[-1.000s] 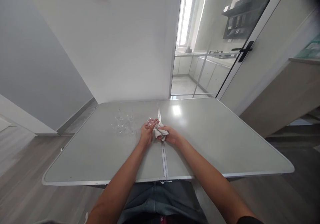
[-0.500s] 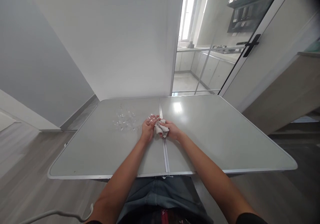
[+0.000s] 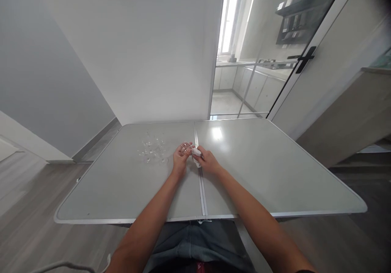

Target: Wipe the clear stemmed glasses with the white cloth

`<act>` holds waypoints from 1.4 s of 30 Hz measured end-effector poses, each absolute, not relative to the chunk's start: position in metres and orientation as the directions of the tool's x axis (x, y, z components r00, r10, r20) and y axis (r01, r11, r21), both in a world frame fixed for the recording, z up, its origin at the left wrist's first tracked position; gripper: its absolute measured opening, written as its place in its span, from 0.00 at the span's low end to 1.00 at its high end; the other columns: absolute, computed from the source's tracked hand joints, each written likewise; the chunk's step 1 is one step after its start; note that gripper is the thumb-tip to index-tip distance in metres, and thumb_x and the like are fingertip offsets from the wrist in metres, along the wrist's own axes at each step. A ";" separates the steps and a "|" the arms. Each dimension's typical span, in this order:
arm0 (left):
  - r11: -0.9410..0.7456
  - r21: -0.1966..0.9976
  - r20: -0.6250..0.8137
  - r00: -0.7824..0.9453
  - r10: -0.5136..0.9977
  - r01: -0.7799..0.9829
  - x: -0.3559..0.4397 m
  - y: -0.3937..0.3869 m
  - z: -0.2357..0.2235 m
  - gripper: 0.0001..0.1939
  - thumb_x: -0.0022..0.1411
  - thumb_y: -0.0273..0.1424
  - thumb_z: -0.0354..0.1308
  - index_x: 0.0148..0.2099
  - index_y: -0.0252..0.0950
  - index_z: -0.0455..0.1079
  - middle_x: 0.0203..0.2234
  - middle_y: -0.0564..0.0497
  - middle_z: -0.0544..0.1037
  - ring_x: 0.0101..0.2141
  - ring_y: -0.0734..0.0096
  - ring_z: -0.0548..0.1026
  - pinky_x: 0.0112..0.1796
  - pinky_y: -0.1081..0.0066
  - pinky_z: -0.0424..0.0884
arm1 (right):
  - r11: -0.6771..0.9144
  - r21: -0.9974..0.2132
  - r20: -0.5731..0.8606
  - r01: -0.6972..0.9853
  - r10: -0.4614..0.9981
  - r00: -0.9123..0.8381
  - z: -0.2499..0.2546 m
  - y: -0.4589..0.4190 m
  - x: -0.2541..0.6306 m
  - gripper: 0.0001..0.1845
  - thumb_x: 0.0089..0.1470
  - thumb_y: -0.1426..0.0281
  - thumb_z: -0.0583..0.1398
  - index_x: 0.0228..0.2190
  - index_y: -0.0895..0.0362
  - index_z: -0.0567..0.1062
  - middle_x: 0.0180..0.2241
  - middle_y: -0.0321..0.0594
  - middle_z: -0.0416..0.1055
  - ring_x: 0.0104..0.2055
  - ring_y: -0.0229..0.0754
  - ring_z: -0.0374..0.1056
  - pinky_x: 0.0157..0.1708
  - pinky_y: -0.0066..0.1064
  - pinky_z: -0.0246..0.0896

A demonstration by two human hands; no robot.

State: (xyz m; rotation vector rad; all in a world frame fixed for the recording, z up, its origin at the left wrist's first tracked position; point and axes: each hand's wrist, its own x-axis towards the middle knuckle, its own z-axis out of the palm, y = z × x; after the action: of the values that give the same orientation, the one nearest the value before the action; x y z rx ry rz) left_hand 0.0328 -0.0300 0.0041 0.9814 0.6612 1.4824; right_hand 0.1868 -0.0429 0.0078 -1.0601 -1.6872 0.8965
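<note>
My left hand [image 3: 180,158] is wrapped round a small clear glass [image 3: 184,147] at the middle of the grey folding table [image 3: 262,171]. Right beside it, my right hand [image 3: 206,161] is closed on a crumpled light cloth [image 3: 196,153] and presses it against the glass. Both hands meet over the table's centre seam. Just left of my left hand, several more small clear glasses [image 3: 152,151] stand in a loose group on the tabletop.
A white wall rises behind the table. To the right, an open glass door with a black handle [image 3: 303,59] leads into a kitchen. A wooden counter [image 3: 351,110] stands at the far right. Grey wood floor surrounds the table.
My right hand has closed tighter over the cloth, so less of it shows, and pushed it closer against the glass. My left hand has kept its hold on the glass.
</note>
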 end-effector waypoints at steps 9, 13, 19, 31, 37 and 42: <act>-0.237 0.785 0.266 -0.034 0.963 -0.573 0.027 -0.033 0.016 0.32 0.52 0.41 0.73 0.54 0.43 0.62 0.62 0.40 0.67 0.59 0.55 0.70 0.53 0.57 0.71 | 0.219 -0.849 -0.003 -0.482 0.908 0.418 0.003 -0.027 0.206 0.17 0.47 0.65 0.66 0.41 0.49 0.70 0.35 0.33 0.73 0.36 0.39 0.70 0.34 0.28 0.66; -0.300 0.783 0.301 -0.091 0.949 -0.545 0.030 -0.036 0.019 0.36 0.48 0.40 0.75 0.54 0.46 0.59 0.56 0.44 0.71 0.59 0.59 0.70 0.55 0.58 0.70 | 0.140 -0.830 0.001 -0.539 0.968 0.249 0.003 -0.031 0.192 0.12 0.45 0.70 0.63 0.35 0.53 0.72 0.34 0.37 0.76 0.36 0.43 0.71 0.34 0.32 0.67; -0.326 0.811 0.331 -0.078 0.940 -0.487 0.035 -0.035 0.015 0.37 0.43 0.34 0.77 0.52 0.43 0.60 0.47 0.47 0.76 0.50 0.62 0.77 0.53 0.60 0.71 | 0.074 -0.776 0.037 -0.626 0.997 0.072 0.005 -0.034 0.172 0.16 0.47 0.65 0.68 0.40 0.54 0.76 0.41 0.40 0.79 0.42 0.44 0.74 0.42 0.35 0.69; -0.258 0.932 0.261 -0.022 0.965 -0.254 0.034 -0.030 0.000 0.24 0.48 0.36 0.74 0.46 0.38 0.71 0.38 0.46 0.82 0.41 0.61 0.80 0.47 0.59 0.74 | 0.024 -0.688 -0.005 -0.725 0.999 0.038 0.008 -0.039 0.172 0.13 0.50 0.67 0.67 0.39 0.57 0.80 0.42 0.43 0.80 0.43 0.44 0.76 0.42 0.32 0.72; -0.293 0.953 0.291 -0.037 0.956 -0.080 0.031 -0.034 -0.005 0.15 0.53 0.40 0.70 0.39 0.36 0.78 0.38 0.43 0.83 0.40 0.58 0.80 0.46 0.58 0.75 | 0.010 -0.713 -0.003 -0.701 1.000 0.018 0.009 -0.043 0.163 0.11 0.50 0.64 0.67 0.36 0.56 0.80 0.39 0.42 0.80 0.41 0.44 0.76 0.41 0.33 0.71; -0.282 0.958 0.281 -0.033 0.959 -0.053 0.032 -0.037 -0.004 0.13 0.52 0.39 0.71 0.37 0.36 0.80 0.36 0.43 0.83 0.39 0.56 0.81 0.46 0.56 0.75 | 0.123 -0.686 0.038 -0.717 0.990 0.133 0.013 -0.046 0.164 0.13 0.48 0.63 0.69 0.36 0.55 0.79 0.40 0.42 0.80 0.43 0.46 0.76 0.43 0.35 0.71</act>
State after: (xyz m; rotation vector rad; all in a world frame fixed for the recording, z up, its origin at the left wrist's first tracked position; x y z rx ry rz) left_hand 0.0320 -0.0366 -0.0041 1.3599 1.0361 1.4614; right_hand 0.1635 -0.0465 0.0135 -0.5922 -0.5699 1.3486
